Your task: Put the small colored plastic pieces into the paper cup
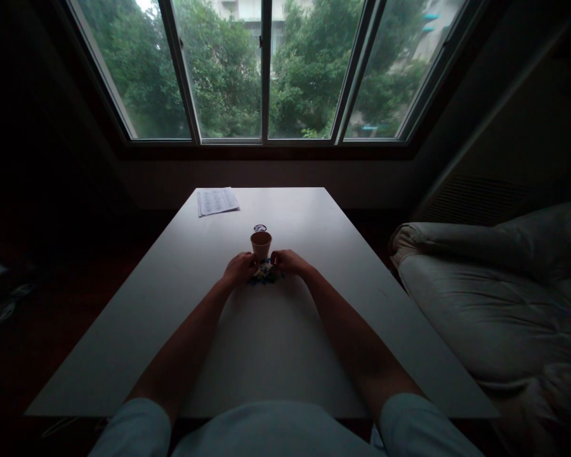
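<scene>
A paper cup [261,249] stands upright on the white table [266,343], its open mouth facing up. Just in front of it lies a small heap of tiny blue, yellow and green pieces [265,275], too small to name. My left hand [240,268] is at the left of the heap, close to the cup's base, with its fingers curled together. On the opposite side my right hand [288,261] has its fingers bent inward at the heap's edge. Whatever either hand pinches is hidden or too small to make out.
Behind the cup lies a small dark-rimmed round item [259,228]. Printed sheets of paper [217,202] rest at the table's far left corner. A pale padded sofa [495,304] stands to the right, and a wide window [266,70] is beyond the table.
</scene>
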{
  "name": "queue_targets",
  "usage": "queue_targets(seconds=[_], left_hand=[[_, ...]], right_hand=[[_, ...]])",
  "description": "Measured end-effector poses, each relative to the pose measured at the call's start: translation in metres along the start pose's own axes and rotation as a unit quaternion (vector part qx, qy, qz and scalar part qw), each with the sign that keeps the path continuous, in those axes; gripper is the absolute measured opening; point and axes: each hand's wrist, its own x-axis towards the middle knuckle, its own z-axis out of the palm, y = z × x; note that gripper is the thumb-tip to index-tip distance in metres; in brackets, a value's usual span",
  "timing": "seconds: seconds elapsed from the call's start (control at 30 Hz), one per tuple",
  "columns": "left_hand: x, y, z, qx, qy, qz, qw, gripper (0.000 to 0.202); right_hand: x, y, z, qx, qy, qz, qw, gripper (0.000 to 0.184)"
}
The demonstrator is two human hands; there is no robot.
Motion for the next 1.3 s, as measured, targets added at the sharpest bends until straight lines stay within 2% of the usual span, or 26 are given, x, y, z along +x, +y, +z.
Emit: queue_targets(seconds=[0.43,0.53,0.7,0.87,1.07,1.3], left_hand=[[-0.001,0.003,-0.018,0.003,-0.069,0.043,0.997,0.013],[-0.003,0.005,-0.018,0.004,-0.079,0.04,0.996,0.013],[-0.003,0.007,-0.013,0.002,-0.081,0.028,0.996,0.01],[-0.002,0.006,-0.008,0.034,-0.069,0.033,0.996,0.005],[-0.003,0.006,-0.01,0.053,-0.082,0.036,0.995,0.009],[-0.004,0.007,-0.01,0.048,-0.085,0.034,0.995,0.012]], right_hand=[[0.001,-0.005,0.001,0.002,0.013,-0.015,1.0,0.018],[0.0,-0.007,-0.001,0.003,0.048,-0.007,0.999,0.015],[0.0,-0.013,-0.005,0.025,0.142,-0.018,0.989,0.014],[0.003,-0.019,-0.008,0.086,0.22,-0.025,0.971,0.017],[0.006,-0.025,-0.013,0.141,0.291,-0.049,0.945,0.017],[0.01,-0.03,-0.015,0.179,0.311,-0.031,0.933,0.016]])
